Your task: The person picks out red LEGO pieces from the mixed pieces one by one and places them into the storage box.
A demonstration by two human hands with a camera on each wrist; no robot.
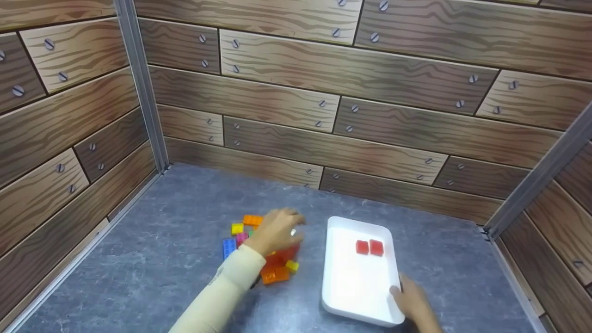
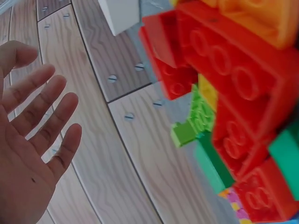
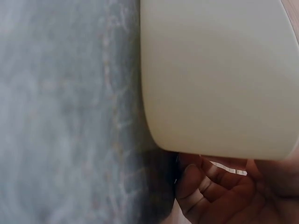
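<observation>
My left hand [image 1: 276, 231] is over a pile of toy building bricks, its fingers spread and loosely bent. Nothing is between its fingers in the left wrist view, where red bricks [image 2: 243, 56] and a green brick [image 2: 212, 163] lie beside the hand. Orange bricks [image 1: 275, 275], a blue brick [image 1: 229, 249] and a yellow brick [image 1: 237, 229] show around the hand; part of the pile is hidden under it. My right hand [image 1: 414, 298] grips the right side of a white tray [image 1: 351, 286], thumb on the rim. Two red bricks [image 1: 376, 248] lie inside the tray.
The grey tabletop [image 1: 152, 259] carries both pile and tray. Wood-patterned panels [image 1: 277, 106] stand behind and on both sides, joined by metal corner posts [image 1: 143, 83]. A small yellow brick [image 1: 292, 266] lies at the pile's right edge, toward the tray.
</observation>
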